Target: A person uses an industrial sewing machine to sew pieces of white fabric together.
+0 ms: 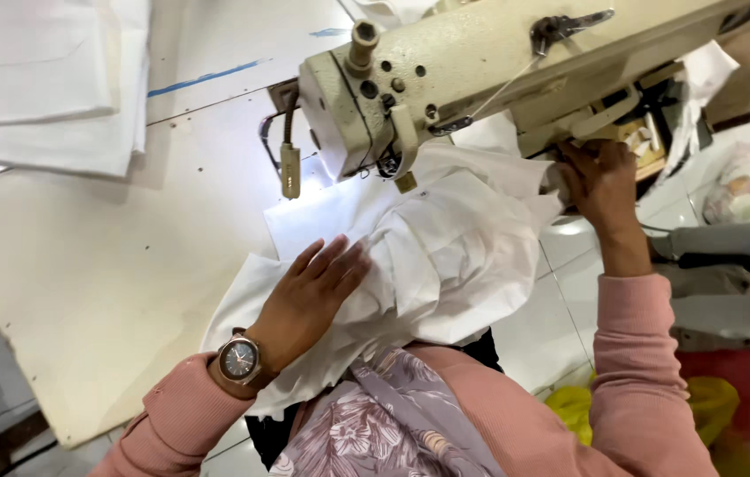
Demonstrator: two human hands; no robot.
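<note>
Left hand (309, 296) lies flat, fingers spread and extended, palm down on white fabric (446, 256); no clamping, pressure contact only. Wristwatch (239, 359) w/ dark dial sits on the left wrist, above a pink sleeve. Fabric is bunched on the table (83, 265) edge, directly below the head of the cream sewing machine (481, 62), w/ its front portion lit near the needle area. Right hand (600, 181) is raised at the machine's right end, fingers curled around a part under the machine body; which part cannot be told, as fabric and hand cover it. Folded white cloth stack (48, 79) rests on the table's far left, well apart from both hands.
</note>
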